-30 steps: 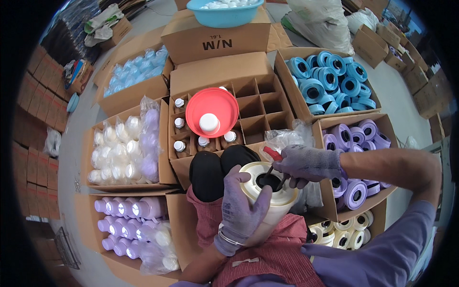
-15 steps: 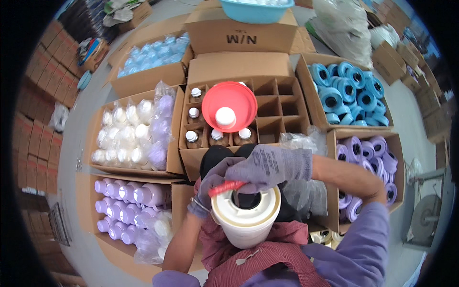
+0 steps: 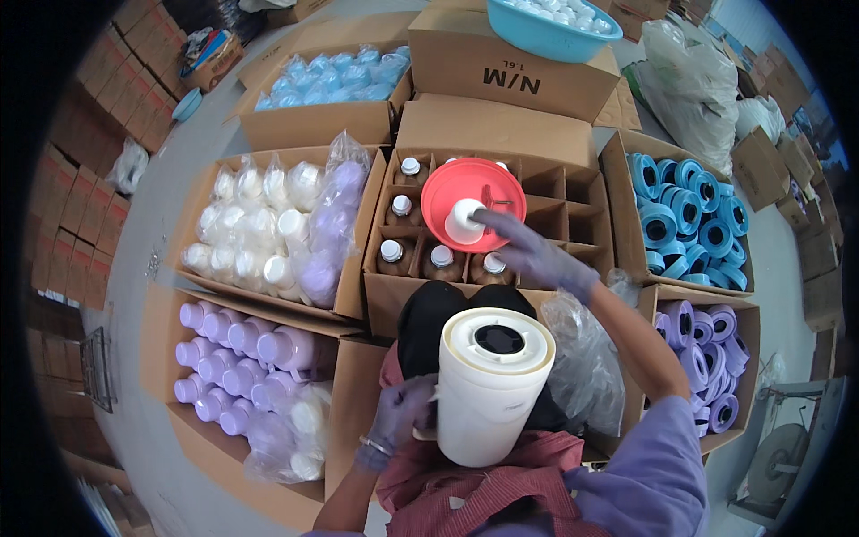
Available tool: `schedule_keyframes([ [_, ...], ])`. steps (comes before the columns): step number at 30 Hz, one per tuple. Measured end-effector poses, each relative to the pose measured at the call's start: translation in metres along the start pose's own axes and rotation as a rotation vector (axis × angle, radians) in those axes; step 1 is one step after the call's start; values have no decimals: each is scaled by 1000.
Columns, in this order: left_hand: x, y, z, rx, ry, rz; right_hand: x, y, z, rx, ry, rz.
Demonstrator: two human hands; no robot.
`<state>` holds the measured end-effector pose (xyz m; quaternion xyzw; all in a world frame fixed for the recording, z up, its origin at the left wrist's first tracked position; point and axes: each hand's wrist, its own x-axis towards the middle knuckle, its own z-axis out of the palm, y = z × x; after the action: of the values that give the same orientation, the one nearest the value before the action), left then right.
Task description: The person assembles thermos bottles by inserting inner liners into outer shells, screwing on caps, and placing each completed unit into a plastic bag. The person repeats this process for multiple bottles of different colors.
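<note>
White jug right of left hand (clamped on handle); right hand: fingers apart.

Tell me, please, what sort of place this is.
Probably a small packing or assembly workshop: an open carton holds rows of lilac bottles, another holds many blue ring-shaped parts, and brown cartons stand stacked along the left side.

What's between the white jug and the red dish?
From jug to dish, the head view shows the person's dark knees, then the cardboard box's front edge and white-capped bottles.
</note>
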<state>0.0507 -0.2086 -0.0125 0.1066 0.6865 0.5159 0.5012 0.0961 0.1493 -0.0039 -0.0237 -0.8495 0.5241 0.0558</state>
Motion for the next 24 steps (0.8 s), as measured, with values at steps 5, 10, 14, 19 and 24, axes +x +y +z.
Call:
schedule_keyframes([
  [5, 34, -21, -14, -252, -253, 114, -77, -126, 29, -191, -321, -594],
  [10, -14, -22, 5, 197, -120, 329, -115, -140, 47, -236, -286, -208],
  [14, -70, 11, 42, 198, -45, 167, -114, -96, 60, -220, -59, -18],
  [19, -58, 4, 13, -314, 39, 70, -53, -69, 63, 298, -33, -40],
  [24, -22, -3, -32, -1522, -270, 116, 64, 52, 33, -837, 239, 104],
])
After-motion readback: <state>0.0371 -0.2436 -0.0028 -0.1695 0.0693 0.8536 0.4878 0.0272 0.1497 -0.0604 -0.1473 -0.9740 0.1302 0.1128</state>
